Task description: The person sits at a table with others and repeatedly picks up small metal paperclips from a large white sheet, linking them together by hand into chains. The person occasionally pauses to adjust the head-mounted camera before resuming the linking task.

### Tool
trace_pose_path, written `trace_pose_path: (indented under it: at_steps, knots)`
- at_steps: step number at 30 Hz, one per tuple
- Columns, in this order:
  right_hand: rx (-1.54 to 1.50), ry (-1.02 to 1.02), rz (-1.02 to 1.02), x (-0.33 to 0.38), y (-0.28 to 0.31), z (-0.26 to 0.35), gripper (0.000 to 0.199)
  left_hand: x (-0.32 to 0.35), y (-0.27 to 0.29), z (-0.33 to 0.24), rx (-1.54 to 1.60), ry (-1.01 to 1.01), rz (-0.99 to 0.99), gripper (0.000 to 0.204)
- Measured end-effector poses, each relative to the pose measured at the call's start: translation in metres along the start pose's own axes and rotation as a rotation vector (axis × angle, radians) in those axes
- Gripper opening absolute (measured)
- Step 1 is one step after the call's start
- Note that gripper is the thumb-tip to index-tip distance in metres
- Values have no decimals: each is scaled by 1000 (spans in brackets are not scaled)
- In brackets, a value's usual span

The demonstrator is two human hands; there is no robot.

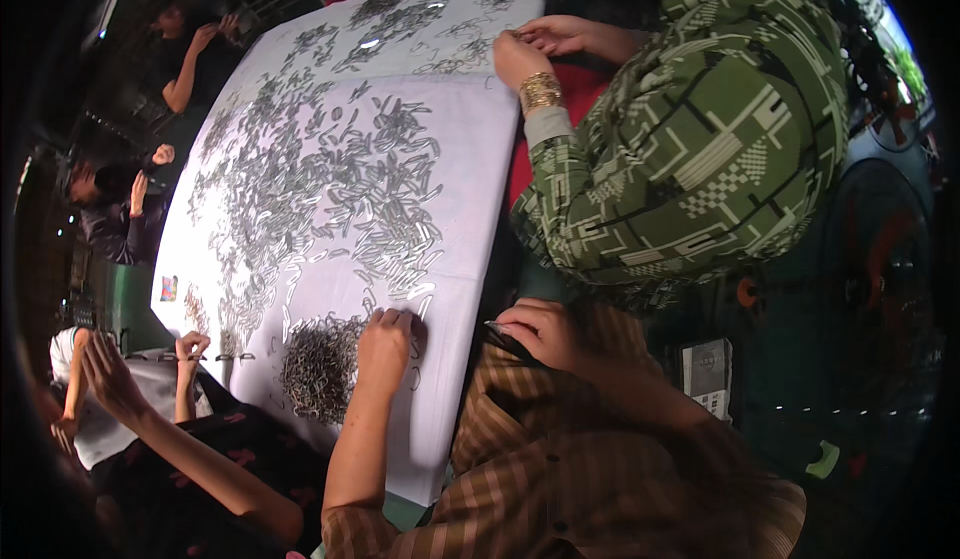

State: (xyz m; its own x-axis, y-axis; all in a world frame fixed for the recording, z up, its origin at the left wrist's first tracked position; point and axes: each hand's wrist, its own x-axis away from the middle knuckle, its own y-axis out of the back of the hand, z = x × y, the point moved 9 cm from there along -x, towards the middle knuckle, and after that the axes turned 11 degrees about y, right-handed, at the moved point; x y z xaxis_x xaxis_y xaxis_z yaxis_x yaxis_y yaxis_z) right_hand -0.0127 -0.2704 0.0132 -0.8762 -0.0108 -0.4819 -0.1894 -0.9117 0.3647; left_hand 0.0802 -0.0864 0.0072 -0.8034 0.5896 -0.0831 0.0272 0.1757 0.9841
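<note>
My left hand [385,345] reaches over the white-covered table, with its fingers bent and drawn together at the scattered metal pieces. Whatever lies in its fingertips is hidden. Right beside it is a dense heap of small, dark, curved metal pieces [318,371]. Off the table's near edge, above my lap, my right hand [542,331] pinches a small shiny metal piece [495,328] between thumb and fingers. Beyond my left hand, many loose oval metal links [395,244] spread across the white sheet [460,194].
A person in a green patterned top [690,149] works at the table on my right. Others stand along the far side, and a person in dark clothing [240,469] sits close on my left. A printed packet [707,374] and a pale green piece [823,459] lie at right.
</note>
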Motion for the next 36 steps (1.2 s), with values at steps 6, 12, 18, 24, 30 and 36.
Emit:
trace_pose_path:
  at_steps: [6,12,18,24,30,36]
  knots:
    - [-90,48,-15,-2,2,8,9,-7,-2,2,-80,-56,-9,6]
    - [-89,27,-37,-5,6,9,10,-12,-1,27,-186,30,41,7]
    - [-48,37,-91,-8,4,11,6,-19,23,48,62,236,-42,9]
    - [-100,-53,-79,-7,-4,2,4,7,35,68,667,555,-85,10]
    - [-124,-59,-43,-12,-7,5,4,13,24,-2,1324,435,48,7]
    - [-65,21,20,-21,-10,22,6,17,5,-49,1433,314,157,7]
